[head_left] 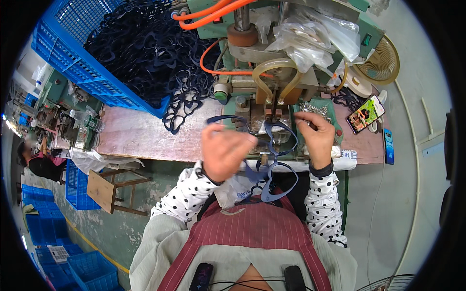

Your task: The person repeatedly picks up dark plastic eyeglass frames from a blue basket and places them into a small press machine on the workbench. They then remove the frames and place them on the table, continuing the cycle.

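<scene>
While both hands sit raised in front of the green machine, the left hand is curled with its grip closed on a dark blue eyeglass frame, holding it at the frame's left side near the machine's work head. Right hand is up at the frame's right side, fingers pinched together; whether that grip has hold of the frame or of a small part, cannot tell. More blue frames hang stacked below the held one, down over the person's lap, just above the red striped apron.

Frame sits at the front edge of the table, right under the machine's clear curved tubes. A small tray of shiny metal bits lies just beside the right hand. Orange hoses run over the machine top, crumpled clear plastic bags next to them.

Left side of table: blue plastic crate tipped up, a big pile of dark frames spilling out of it onto the table. Right end: a phone with lit screen, a small fan behind it. A wooden stool and more blue crates on the floor to the left.
</scene>
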Demonstrator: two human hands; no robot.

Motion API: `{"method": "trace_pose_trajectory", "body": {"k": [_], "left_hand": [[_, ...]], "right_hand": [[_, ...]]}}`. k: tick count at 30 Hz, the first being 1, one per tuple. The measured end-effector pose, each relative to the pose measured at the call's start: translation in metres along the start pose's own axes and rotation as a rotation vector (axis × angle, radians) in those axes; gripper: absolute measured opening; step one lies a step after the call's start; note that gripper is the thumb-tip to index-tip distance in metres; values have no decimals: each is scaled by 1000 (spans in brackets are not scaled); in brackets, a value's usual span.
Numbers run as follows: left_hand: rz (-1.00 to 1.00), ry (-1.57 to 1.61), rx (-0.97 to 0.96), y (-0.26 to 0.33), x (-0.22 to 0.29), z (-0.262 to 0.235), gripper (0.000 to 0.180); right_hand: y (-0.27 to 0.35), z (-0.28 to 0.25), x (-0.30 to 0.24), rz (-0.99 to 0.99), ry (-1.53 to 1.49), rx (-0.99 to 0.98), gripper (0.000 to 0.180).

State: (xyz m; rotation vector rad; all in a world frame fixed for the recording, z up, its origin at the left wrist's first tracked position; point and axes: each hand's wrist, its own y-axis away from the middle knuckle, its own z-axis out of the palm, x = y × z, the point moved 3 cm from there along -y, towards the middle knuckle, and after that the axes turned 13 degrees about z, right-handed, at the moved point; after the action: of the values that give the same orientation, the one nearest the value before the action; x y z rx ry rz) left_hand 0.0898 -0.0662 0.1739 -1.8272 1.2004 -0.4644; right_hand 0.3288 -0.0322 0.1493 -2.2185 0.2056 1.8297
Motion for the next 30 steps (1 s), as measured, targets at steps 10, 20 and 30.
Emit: {"method": "trace_pose_trajectory", "body": {"k": [10,20,30], "left_hand": [[131,379,35,-29,23,28,35],[359,470,27,-31,26,20,28],[355,674,-19,-20,12,49,42]], "right_hand": [[10,22,-30,157,-14,-112,42],[5,35,-27,119,-154,-63,49],[-32,-74,101,85,481,314,30]]}}
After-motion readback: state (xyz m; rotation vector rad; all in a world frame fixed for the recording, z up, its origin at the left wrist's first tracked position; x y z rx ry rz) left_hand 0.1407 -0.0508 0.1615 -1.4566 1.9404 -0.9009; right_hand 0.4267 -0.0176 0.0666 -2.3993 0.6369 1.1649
